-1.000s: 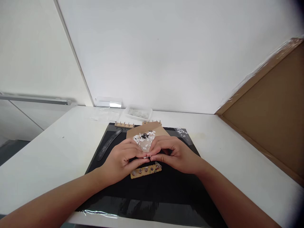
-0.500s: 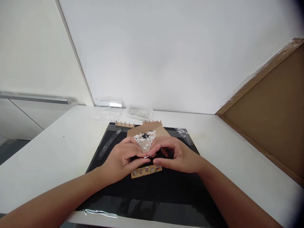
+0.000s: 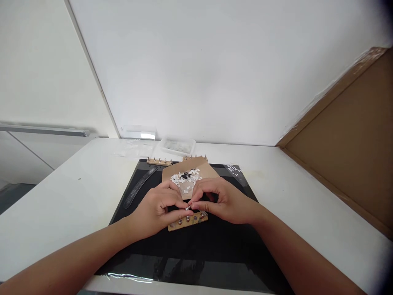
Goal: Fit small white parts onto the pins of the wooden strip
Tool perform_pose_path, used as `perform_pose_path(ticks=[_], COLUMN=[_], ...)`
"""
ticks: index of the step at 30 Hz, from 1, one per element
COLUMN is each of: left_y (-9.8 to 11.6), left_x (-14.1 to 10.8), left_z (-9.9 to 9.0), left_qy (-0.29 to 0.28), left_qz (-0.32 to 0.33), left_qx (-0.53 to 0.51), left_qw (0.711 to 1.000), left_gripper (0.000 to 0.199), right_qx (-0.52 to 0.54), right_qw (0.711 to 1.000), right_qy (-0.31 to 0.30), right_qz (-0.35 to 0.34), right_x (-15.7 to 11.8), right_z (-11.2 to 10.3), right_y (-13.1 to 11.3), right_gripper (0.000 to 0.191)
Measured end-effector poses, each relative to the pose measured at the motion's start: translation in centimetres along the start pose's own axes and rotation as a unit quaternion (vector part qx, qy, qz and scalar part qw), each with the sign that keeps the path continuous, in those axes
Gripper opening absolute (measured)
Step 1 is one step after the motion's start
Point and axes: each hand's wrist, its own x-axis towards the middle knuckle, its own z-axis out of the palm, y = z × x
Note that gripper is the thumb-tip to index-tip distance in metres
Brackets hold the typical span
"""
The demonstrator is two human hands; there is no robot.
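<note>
Above the black mat, my left hand and my right hand meet at the fingertips. Both pinch a tiny shiny metal piece, its exact kind too small to make out. Just below the fingers lies a wooden strip carrying several small metal studs, its upper edge partly hidden by my hands. Behind my fingertips, a brown paper sheet bears a heap of white chips with some black scraps among them.
A dark curved nail file lies at the mat's left. Two more studded strips stand at the back, one left of the paper. Behind them is a clear plastic tray. Small white pieces lie at the mat's far right corner.
My right thumb has come up against its fingers, closing into a pinch at the small metal piece. My left hand keeps its grip. The view has shifted slightly.
</note>
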Motion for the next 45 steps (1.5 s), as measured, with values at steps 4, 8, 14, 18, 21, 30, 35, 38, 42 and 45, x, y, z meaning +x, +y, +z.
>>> perform_pose_path(ticks=[4,8,14,18,21,30,35,38,42,45], left_y=[0.2,0.2,0.0,0.2,0.3,0.1,0.3,0.6,0.9,0.9], left_x=[0.0,-0.1,-0.5,-0.6,-0.5,-0.3,0.0,0.2,0.3,0.2], left_z=[0.0,0.1,0.3,0.3,0.2,0.0,0.1,0.1,0.1,0.0], left_qy=[0.003,-0.004,-0.023,-0.025,-0.017,-0.013,-0.022,-0.024,-0.016,-0.015], left_qz=[-0.026,-0.033,-0.032,-0.027,-0.027,-0.018,0.014,0.034,0.050,0.043], left_qx=[-0.030,-0.054,-0.057,-0.063,-0.061,-0.082,-0.083,-0.088,-0.099,-0.096], left_qw=[0.999,0.998,0.998,0.997,0.998,0.996,0.996,0.995,0.994,0.994], left_gripper=[0.012,0.008,0.008,0.008,0.009,0.005,0.006,0.007,0.009,0.008], right_qx=[0.023,0.068,0.151,0.192,0.212,0.163,0.172,0.175,0.202,0.232], right_qw=[1.000,0.996,0.985,0.976,0.972,0.982,0.981,0.980,0.973,0.965], right_qy=[-0.012,-0.042,-0.078,-0.095,-0.096,-0.081,-0.072,-0.086,-0.109,-0.115], right_qz=[0.014,0.028,0.035,0.040,0.045,0.040,0.057,0.041,0.024,0.031], right_x=[-0.1,-0.1,-0.1,-0.2,-0.2,-0.3,-0.1,-0.1,-0.2,-0.3], right_z=[-0.3,-0.5,-0.6,-0.6,-0.6,-0.7,-0.2,-0.2,-0.4,-0.5], right_y=[0.2,1.0,1.6,1.6,1.8,1.7,1.5,1.3,1.2,1.4], right_gripper=[0.027,0.027,0.024,0.022,0.021,0.024,0.019,0.015,0.012,0.013])
